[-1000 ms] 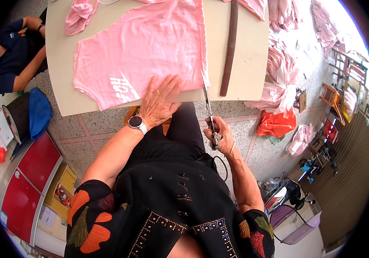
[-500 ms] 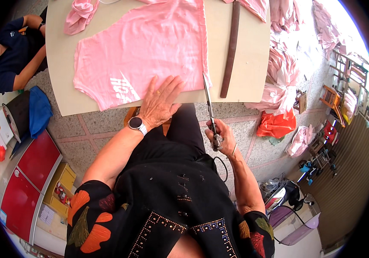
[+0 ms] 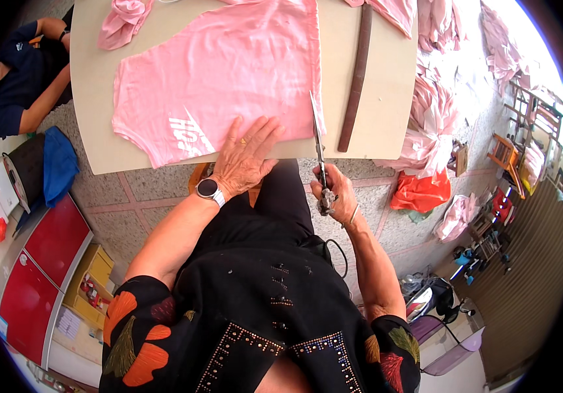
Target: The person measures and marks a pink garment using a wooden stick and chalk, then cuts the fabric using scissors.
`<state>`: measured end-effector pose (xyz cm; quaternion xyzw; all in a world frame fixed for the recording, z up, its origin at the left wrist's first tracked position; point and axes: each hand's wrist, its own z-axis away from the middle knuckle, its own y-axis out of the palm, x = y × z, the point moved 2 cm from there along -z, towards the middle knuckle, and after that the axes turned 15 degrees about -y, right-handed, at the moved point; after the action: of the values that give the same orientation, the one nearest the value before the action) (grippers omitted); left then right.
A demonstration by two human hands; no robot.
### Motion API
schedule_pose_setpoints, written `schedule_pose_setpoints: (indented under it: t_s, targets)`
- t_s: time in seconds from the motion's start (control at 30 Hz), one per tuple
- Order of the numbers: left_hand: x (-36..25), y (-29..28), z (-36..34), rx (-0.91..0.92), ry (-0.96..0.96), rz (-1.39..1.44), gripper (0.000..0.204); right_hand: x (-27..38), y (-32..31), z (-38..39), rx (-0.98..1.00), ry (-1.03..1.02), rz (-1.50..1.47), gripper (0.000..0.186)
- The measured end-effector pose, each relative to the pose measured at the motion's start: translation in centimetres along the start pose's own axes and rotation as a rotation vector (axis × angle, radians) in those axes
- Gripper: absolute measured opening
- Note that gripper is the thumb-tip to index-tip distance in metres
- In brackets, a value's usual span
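A pink garment (image 3: 229, 78) with white lettering lies flat on the pale table (image 3: 367, 131). My left hand (image 3: 245, 154) rests on its near edge, palm down with the fingers stretched out. In my right hand (image 3: 337, 193) are scissors (image 3: 319, 147), gripped by handles that look wrapped in cloth. Their blades point away from me and lie along the garment's right edge, close to the near corner. Right of the blades is a long brown strip (image 3: 357, 78), apart from the garment.
A crumpled pink piece (image 3: 124, 23) lies at the table's far left. Pink cloth heaps (image 3: 432, 118) and a red bag (image 3: 419, 190) are beyond the right edge. A person in dark clothing (image 3: 16, 85) sits at the left, near a red cabinet (image 3: 26, 301).
The scissors have moved a little farther forward along the garment's right edge, with my right hand following. My left hand keeps its place on the cloth.
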<state>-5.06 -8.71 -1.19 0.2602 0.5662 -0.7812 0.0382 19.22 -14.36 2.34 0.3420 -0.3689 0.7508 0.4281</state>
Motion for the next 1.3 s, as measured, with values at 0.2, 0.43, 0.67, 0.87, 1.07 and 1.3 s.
schedule_pose_setpoints:
  t_s: [0.2, 0.43, 0.67, 0.87, 1.07, 1.3]
  targets:
    - [0.1, 0.0, 0.1, -0.011, -0.003, 0.01, 0.077, 0.7, -0.7, -0.3, 0.044, 0.025, 0.021, 0.03]
    - [0.1, 0.2, 0.1, -0.004, -0.006, -0.002, 0.077, 1.5, -0.6, -2.7, 0.037, -0.039, 0.032, 0.036]
    - [0.1, 0.1, 0.0, 0.0, 0.002, -0.01, 0.076, 1.4, -0.8, -2.8, 0.015, -0.05, 0.069, 0.026]
    - [0.1, -0.1, 0.1, 0.031, -0.017, 0.068, 0.076, 2.7, -1.3, -4.0, 0.079, -0.029, 0.089, 0.029]
    - [0.1, 0.1, 0.0, 0.029, -0.014, 0.074, 0.077, 3.5, -1.0, -5.6, 0.02, -0.007, -0.01, 0.03]
    - [0.1, -0.1, 0.1, 0.022, -0.011, 0.046, 0.075, 2.7, -1.6, -5.7, 0.027, -0.046, 0.005, 0.025]
